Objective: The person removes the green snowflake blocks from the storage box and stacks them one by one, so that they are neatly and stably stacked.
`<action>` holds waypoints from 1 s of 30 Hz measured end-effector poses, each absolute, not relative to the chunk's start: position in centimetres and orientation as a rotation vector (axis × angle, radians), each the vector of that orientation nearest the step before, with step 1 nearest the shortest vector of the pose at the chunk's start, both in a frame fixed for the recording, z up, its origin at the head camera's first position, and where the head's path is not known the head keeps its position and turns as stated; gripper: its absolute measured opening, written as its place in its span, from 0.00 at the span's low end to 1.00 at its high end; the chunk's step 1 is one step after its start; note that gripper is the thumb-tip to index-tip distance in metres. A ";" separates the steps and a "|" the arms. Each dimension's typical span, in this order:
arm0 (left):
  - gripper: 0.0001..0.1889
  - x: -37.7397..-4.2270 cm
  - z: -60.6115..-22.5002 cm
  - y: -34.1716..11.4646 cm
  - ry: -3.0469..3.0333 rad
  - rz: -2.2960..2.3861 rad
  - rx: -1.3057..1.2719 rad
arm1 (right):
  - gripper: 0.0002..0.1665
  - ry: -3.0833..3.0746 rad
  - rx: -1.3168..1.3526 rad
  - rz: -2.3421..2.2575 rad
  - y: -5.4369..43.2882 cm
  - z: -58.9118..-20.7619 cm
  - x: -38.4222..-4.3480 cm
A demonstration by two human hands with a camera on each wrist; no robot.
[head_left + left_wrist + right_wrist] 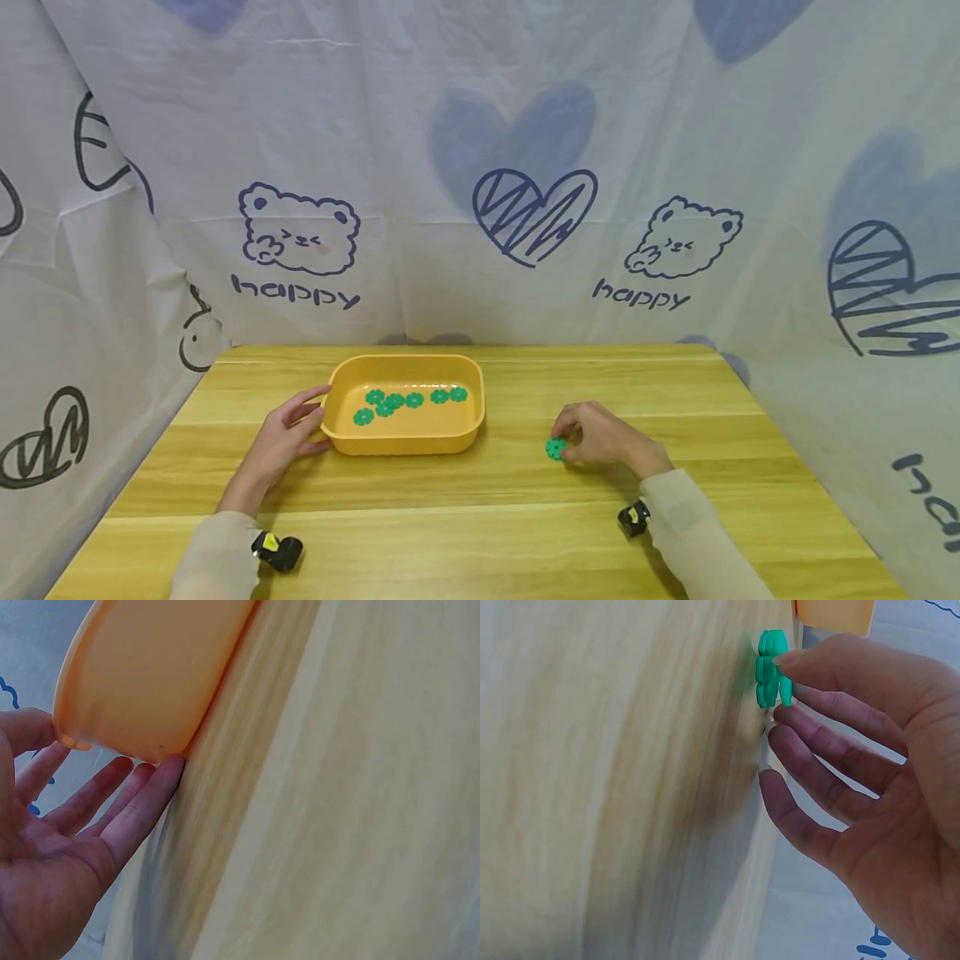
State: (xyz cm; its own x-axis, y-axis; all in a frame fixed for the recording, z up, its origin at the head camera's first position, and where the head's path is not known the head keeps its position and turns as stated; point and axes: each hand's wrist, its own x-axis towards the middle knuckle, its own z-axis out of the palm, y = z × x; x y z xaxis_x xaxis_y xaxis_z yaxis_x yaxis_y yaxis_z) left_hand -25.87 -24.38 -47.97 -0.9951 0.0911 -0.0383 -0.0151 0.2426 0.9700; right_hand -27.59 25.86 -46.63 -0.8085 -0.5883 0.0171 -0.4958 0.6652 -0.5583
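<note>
A yellow rectangular tub [450,446] stands on the table with several green notched plastic discs [415,400] lying in it. At its left end is my left hand [279,433], fingers mostly straight and spread; in the left wrist view the thumb touches the rim and other fingertips touch the lower wall [142,690]. To the right of the tub, my right hand [600,435] pinches a green notched disc [555,449] between thumb and finger. The right wrist view shows this disc [769,671] edge-on, close to the tabletop; whether it touches the wood I cannot tell.
The wood-grain table [450,542] ends at a pale printed cloth [420,250] hanging behind it and at both sides. Each wrist carries a small black camera, such as the one on the left wrist [279,552].
</note>
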 end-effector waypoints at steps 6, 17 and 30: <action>0.29 -25.9 -48.1 -24.5 2.402 1.889 0.086 | 0.09 2.713 -0.905 -0.832 25.9 -46.7 -27.6; 0.29 -25.9 -48.2 -24.5 2.387 1.896 0.084 | 0.07 2.706 -0.933 -0.831 25.9 -46.8 -27.6; 0.29 -25.9 -48.1 -24.4 2.401 1.893 0.104 | 0.09 2.705 -0.946 -0.824 26.0 -46.9 -27.7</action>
State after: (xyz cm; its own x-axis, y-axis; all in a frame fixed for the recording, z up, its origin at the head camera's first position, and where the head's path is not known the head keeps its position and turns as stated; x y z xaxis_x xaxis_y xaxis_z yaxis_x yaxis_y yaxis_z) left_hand -25.89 -24.44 -48.14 -0.9943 0.1042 -0.0226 0.0023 0.2329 0.9725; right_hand -27.73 26.04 -46.90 -0.7872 -0.6160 0.0293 -0.5277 0.6483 -0.5489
